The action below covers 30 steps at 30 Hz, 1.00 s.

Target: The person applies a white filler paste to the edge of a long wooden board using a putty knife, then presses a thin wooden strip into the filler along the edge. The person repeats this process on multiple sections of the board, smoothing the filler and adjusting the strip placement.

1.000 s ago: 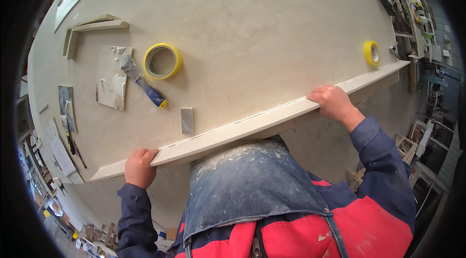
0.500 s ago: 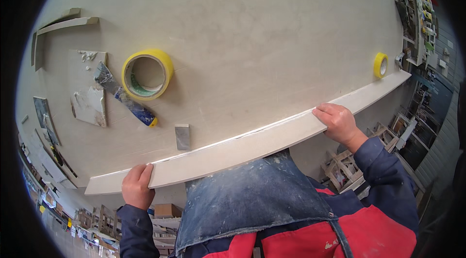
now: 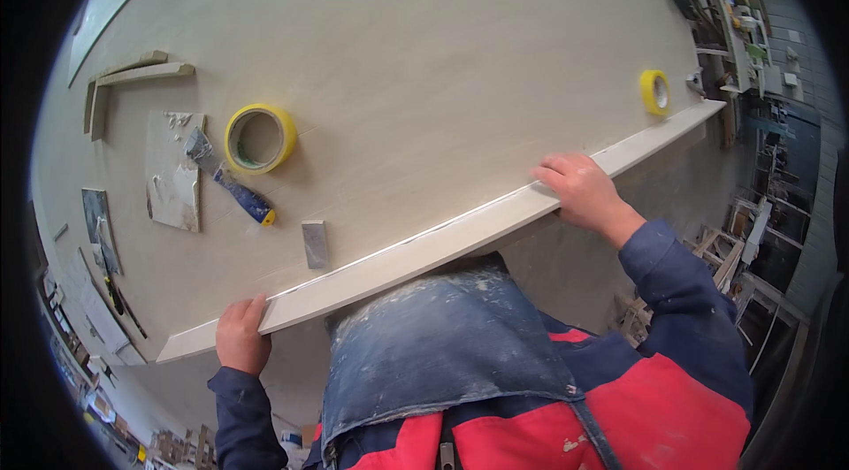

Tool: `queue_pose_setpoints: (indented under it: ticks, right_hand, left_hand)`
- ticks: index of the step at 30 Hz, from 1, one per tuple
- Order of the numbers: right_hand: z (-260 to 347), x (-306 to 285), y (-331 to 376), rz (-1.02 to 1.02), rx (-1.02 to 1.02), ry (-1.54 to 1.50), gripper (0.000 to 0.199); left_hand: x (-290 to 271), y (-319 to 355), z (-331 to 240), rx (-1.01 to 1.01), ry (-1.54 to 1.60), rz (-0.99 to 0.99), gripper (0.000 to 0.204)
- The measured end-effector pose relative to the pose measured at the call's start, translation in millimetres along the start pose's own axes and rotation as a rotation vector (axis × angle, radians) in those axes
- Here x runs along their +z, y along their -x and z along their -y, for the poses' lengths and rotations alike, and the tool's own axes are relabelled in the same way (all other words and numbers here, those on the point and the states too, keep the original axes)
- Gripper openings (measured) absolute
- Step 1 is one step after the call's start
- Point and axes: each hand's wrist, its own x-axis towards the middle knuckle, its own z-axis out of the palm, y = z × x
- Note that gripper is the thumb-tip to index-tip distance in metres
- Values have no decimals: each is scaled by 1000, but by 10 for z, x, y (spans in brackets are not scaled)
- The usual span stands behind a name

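Note:
A long pale strip (image 3: 398, 263) lies along the near edge of a large beige slab (image 3: 424, 90), with a thin white line running along the seam between them. Near the strip's left end, my left hand (image 3: 241, 335) is closed round it, fingertips at the seam. Farther along to the right, my right hand (image 3: 584, 194) grips the strip, its fingers reaching over the top and its underside fingers hidden. Just beyond the seam, between my hands, sits a small grey metal block (image 3: 315, 244).
On the slab's left are a large yellow tape roll (image 3: 289, 138), a blue-handled putty knife (image 3: 246, 198), a board smeared with white paste (image 3: 172, 205) and pale angled strips (image 3: 146, 74). A smaller yellow tape roll (image 3: 650, 91) stands at right. Cluttered racks (image 3: 738, 19) line the far right.
The whole view has shifted and tilted a little. My right hand's fingers lie farther over the strip, and my left hand keeps its hold near the left end.

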Motion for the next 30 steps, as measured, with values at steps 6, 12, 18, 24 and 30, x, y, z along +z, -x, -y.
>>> queue_pose_setpoints:
  ticks: [6, 12, 18, 24, 30]
  right_hand:
    - [-555, -251, 371, 48, 109, -7, 62]
    - [-1223, -252, 597, 149, 202, 85, 57]
    - [-1434, -88, 676, 90, 74, 127, 37]
    - [-1405, -138, 643, 104, 57, 108, 35]
    - [-1454, -125, 642, 76, 19, 66, 36]
  left_hand:
    - [32, 19, -9, -38, -32, -1, 56]
    - [92, 77, 95, -70, -30, 82, 56]
    - [112, 95, 149, -41, -20, 83, 58]
    - [69, 98, 204, -30, 22, 141, 60]
    - [96, 123, 224, 13, 0, 130, 54]
